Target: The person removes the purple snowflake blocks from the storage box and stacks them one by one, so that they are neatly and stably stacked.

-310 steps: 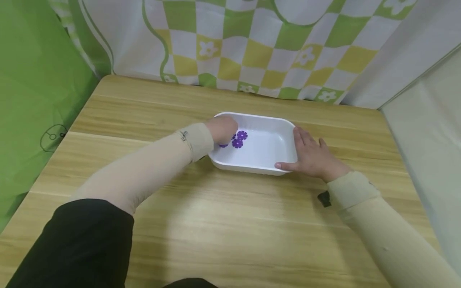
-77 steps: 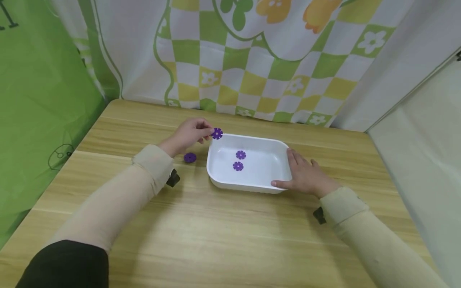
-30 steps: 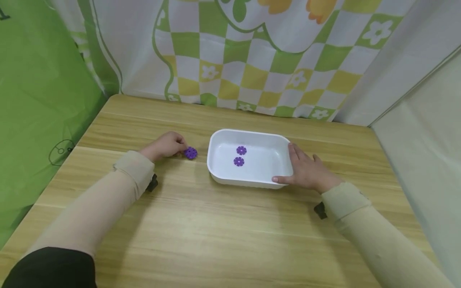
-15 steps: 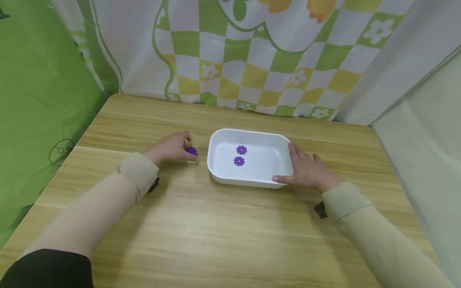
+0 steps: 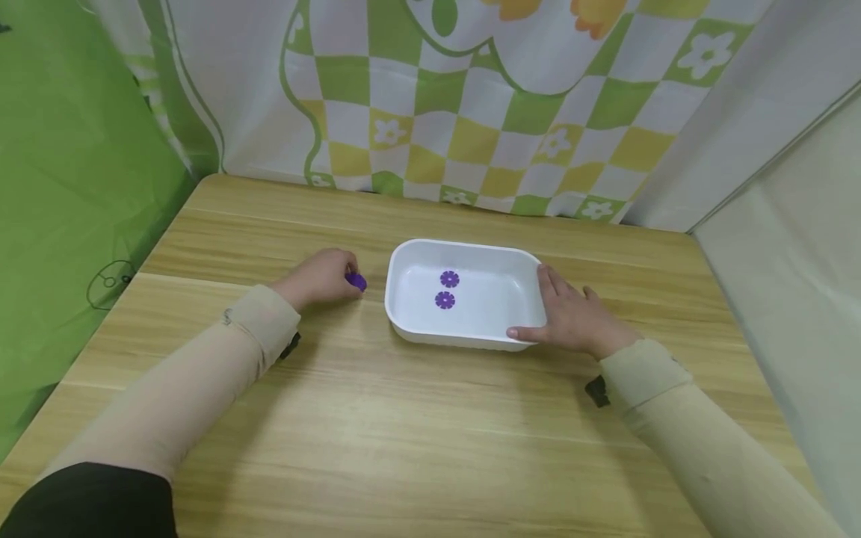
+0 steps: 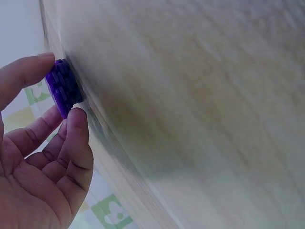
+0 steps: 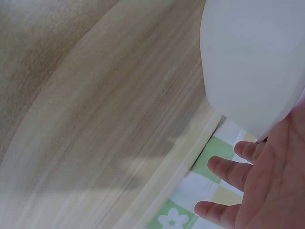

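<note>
My left hand (image 5: 323, 276) is left of the white plastic tray (image 5: 464, 338), close over the table. Between its thumb and fingers it pinches a small stack of purple notched discs (image 6: 64, 88), which look like snowflake-shaped building pieces. The stack's layered edges show in the left wrist view; in the head view the fingers partly hide it. Two more purple discs, a far one (image 5: 449, 279) and a near one (image 5: 445, 300), lie flat in the tray. My right hand (image 5: 575, 310) rests against the tray's right end, thumb across the near rim, other fingers outstretched and spread.
A wood-grain table (image 5: 403, 433) stands beneath everything. Behind its far edge hangs a checkered green, yellow and white curtain (image 5: 471, 142). Green cloth (image 5: 74, 194) covers the left side, where a thin dark wire loop (image 5: 107, 282) hangs by the table edge.
Earlier my left hand reached into the tray, then carried a disc out to one on the table. It now wraps the stacked discs; fewer remain in the tray. My right hand stays at the rim.
</note>
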{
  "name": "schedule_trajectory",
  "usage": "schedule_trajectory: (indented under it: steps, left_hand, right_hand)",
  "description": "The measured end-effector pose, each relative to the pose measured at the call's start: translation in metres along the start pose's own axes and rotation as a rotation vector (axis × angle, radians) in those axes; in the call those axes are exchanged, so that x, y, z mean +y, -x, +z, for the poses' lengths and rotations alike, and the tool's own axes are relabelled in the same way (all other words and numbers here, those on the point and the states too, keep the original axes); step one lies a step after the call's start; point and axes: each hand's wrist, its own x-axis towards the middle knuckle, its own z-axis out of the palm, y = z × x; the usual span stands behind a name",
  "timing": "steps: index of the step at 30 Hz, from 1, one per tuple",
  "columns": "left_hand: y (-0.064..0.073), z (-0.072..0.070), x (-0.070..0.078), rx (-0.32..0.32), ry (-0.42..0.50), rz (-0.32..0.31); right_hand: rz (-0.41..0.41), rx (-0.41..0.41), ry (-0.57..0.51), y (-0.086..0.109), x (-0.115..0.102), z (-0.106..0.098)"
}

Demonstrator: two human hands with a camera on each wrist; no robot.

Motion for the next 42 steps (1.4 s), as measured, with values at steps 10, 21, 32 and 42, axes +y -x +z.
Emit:
schedule_trajectory:
  steps: [10,21,32,42]
  left_hand:
    - [-0.001,-0.004,-0.001,-0.01,-0.007,0.007]
    - [-0.018,-0.035,0.059,0.109,-0.003,0.102]
    - [-0.052,-0.029,0.144,-0.124,0.119,0.161]
    - [-0.079,0.001,0.151,-0.371,0.079,-0.035]
  right_hand:
    - [0.009,-0.013,-0.003,-0.001,-0.001,-0.001]
    - [0.007,-0.008,-0.005,0.001,-0.001,-0.002]
    - [0.009,-0.007,-0.003,-0.001,-0.002,0.0]
    - [0.009,0.0,-0.005,0.0,-0.001,0.0]
